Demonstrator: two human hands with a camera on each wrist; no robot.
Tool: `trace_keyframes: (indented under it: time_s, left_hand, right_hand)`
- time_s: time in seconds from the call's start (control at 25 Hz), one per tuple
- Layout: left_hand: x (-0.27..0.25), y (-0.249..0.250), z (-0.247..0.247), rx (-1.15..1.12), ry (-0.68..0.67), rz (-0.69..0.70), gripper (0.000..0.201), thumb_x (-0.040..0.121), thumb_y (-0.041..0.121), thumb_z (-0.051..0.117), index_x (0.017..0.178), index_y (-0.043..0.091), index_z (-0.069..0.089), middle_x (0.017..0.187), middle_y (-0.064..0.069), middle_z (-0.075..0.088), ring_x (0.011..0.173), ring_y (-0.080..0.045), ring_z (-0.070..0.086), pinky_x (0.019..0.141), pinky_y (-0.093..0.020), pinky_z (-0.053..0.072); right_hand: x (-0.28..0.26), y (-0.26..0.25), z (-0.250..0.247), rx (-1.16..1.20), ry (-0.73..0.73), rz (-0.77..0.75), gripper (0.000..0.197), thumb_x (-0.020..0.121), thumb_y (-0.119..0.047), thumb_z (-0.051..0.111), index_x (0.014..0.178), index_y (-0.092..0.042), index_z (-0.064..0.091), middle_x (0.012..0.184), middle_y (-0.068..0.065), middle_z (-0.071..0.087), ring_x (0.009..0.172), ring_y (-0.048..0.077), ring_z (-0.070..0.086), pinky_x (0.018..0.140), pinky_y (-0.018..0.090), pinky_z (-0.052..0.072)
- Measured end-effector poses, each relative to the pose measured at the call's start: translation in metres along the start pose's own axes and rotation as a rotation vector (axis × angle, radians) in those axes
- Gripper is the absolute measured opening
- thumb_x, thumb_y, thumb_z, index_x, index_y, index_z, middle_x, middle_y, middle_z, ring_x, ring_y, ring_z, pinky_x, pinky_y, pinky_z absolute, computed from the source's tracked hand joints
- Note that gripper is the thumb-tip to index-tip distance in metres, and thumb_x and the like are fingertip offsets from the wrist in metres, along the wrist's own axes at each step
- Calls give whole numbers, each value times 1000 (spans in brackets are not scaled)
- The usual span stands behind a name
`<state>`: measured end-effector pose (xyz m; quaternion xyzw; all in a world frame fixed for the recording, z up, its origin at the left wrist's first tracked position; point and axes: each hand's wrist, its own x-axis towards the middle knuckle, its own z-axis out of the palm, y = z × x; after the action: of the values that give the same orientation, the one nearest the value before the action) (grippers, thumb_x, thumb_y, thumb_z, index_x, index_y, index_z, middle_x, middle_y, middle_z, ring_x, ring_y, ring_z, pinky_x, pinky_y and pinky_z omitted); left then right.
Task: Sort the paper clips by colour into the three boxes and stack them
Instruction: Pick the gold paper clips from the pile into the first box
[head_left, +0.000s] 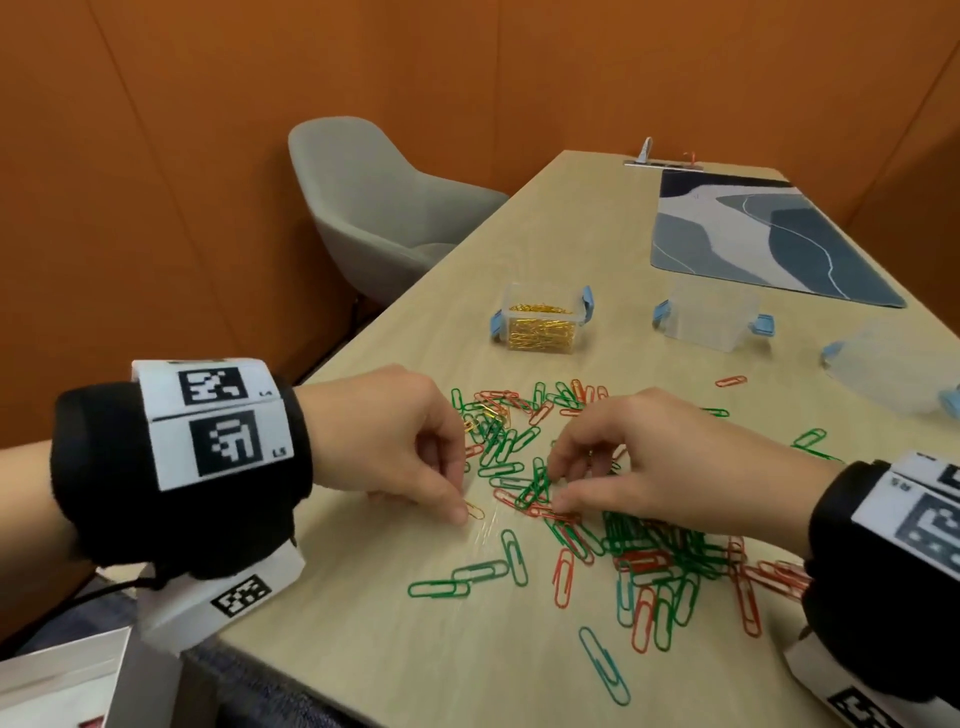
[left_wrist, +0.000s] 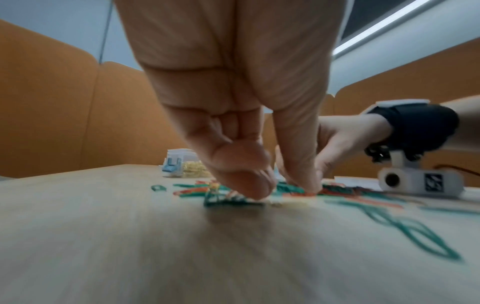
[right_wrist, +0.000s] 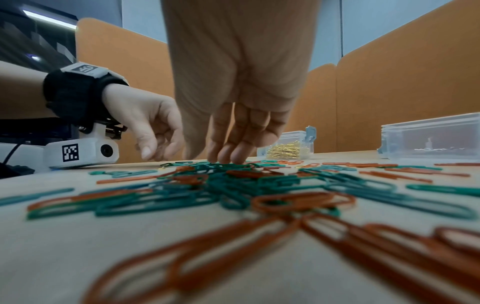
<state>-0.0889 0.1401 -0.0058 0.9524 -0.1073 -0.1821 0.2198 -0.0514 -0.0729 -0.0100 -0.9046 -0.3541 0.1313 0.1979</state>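
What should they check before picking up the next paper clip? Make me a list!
1. Left hand on a gold clip: ok, a fingertip touches it on the table, but it is not lifted.
2. Gold box open to drop it in: ok, no lid on it, gold clips inside.
3. More gold clips left in the pile: ok, a few show near the left hand's knuckles.
4. Empty box ready for another colour: ok, nothing shows inside.
5. Third box ready: cannot tell, it is cut off at the edge.
6. Right hand holding a clip: cannot tell, its fingers are down among green and red clips.
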Motion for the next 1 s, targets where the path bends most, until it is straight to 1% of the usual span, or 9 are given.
trace_keyframes:
  time_s: [0.12,0.28,0.4,0.48,0.56,0.64,0.72,0.88,1.0]
  left_hand:
    - [0,3,10,94,38,59,16,72,34,77,83,24,71,70,11,63,65,3,53,61,-7,41]
    - [-5,0,15,177,36,90,3,81,29,67,80,27,65,83,7,65,69,-5,54,66,-10,41]
    - [-11,-1,13,235,37,89,11,81,25,63,74,29,56,70,10,59,64,-4,53,63,-8,39]
    - [-9,-6,5,201,115,60,14,82,21,61,78,33,55,69,12,58,65,-3,55,64,-7,40]
    - [-2,-12,-6,142,224,11,16,87,17,53,95,31,57,77,9,60,69,-5,56,71,-16,45]
    - [6,-16,-16,129,256,-48,21,92,15,42,101,26,58,84,7,58,74,-9,53,73,-25,45]
    - [15,-16,-20,159,231,-82,21,95,16,36,96,22,56,85,6,54,77,-11,49,69,-25,39]
    - [30,-15,-20,277,197,-69,25,95,16,31,74,25,41,78,5,48,68,-10,41,64,-25,30]
    - [33,-16,-21,257,146,-51,26,95,21,35,70,28,38,75,9,47,68,-7,42,59,-21,32]
  right_hand:
    - [-2,0,1,-59,-59,-5,16,78,-44,67,91,-33,67,86,-14,64,79,2,59,72,20,50]
    - [2,4,1,-98,31,0,11,85,-36,59,85,-29,68,85,-15,61,80,3,57,76,25,51]
    - [9,2,1,-117,113,-45,19,92,-35,50,103,-33,65,99,-19,60,95,1,54,86,21,43]
    - [16,-2,2,-157,85,-85,28,95,-35,45,119,-34,59,114,-18,57,108,1,49,91,16,36]
    - [23,-8,4,-205,27,-122,35,97,-34,41,130,-34,50,127,-16,52,118,4,43,99,21,34]
    - [29,-11,8,-248,-42,-144,38,98,-33,39,135,-34,45,135,-15,45,125,6,39,105,26,32]
    - [32,-12,10,-250,-58,-126,33,97,-32,40,128,-32,51,130,-14,47,122,7,41,103,27,35]
    - [35,-9,8,-208,33,-51,21,94,-31,45,105,-29,63,107,-13,55,102,5,48,83,19,38]
    - [40,-8,9,-233,53,-70,28,96,-31,42,120,-31,57,119,-13,53,112,7,45,95,24,39]
